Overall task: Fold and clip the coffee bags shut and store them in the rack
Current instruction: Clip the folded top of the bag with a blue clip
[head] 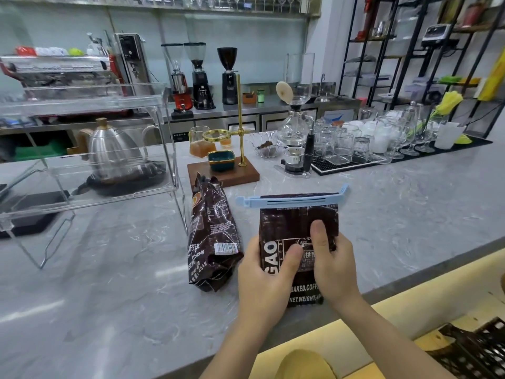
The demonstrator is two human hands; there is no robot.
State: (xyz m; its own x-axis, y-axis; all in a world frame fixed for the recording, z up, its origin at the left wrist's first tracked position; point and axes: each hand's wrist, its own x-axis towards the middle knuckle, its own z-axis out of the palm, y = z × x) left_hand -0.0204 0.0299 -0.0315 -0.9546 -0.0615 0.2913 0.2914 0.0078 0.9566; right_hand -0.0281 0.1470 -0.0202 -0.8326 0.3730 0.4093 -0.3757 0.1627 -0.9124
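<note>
The left hand (269, 272) and the right hand (329, 262) are both gripping the clipped coffee bag (297, 228) upright near the counter's (396, 214) front edge. It is looking soft but full and probably rather heavy (the label is saying 454g), so holding the body low seems safest, not the blue clip (292, 201). The second bag (211, 236) is lying unclipped just beside it, and the clear rack (90, 165) is waiting to the left.

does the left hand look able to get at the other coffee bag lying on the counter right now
Probably yes, once it lets go. The left hand is gripping the clipped bag together with the right hand. The lying bag sits just to its left on the counter, with nothing between them.
</note>
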